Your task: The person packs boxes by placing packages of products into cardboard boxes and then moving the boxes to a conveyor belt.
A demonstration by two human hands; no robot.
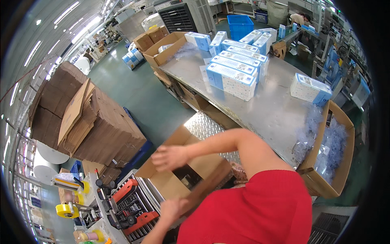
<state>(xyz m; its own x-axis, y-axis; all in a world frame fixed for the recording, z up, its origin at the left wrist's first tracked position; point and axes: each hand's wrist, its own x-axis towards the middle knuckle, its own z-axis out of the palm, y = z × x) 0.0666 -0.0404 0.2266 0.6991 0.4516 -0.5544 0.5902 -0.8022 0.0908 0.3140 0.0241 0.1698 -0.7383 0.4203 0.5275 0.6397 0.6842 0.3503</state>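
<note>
An open cardboard box (pixel 209 164) sits in front of me at the end of a roller conveyor, its flaps raised. Over its far-left flap is my right hand (pixel 170 157), slightly blurred, fingers apart and bent, with nothing visible in them. My left hand (pixel 172 209) is at the near side of the box, its fingers closed against the cardboard edge. Part of the box interior looks dark, and its contents cannot be made out. The conveyor carries an orange-and-black carton-sealing machine (pixel 126 195) beside the box.
A metal table (pixel 268 118) holds several blue-and-white cartons (pixel 231 77). On its right, a cardboard box (pixel 345 154) contains clear plastic pieces. Flattened cardboard (pixel 105 126) is stacked on a blue pallet at left. Yellow tape rolls (pixel 67 210) stand lower left. A person (pixel 300 18) is far back.
</note>
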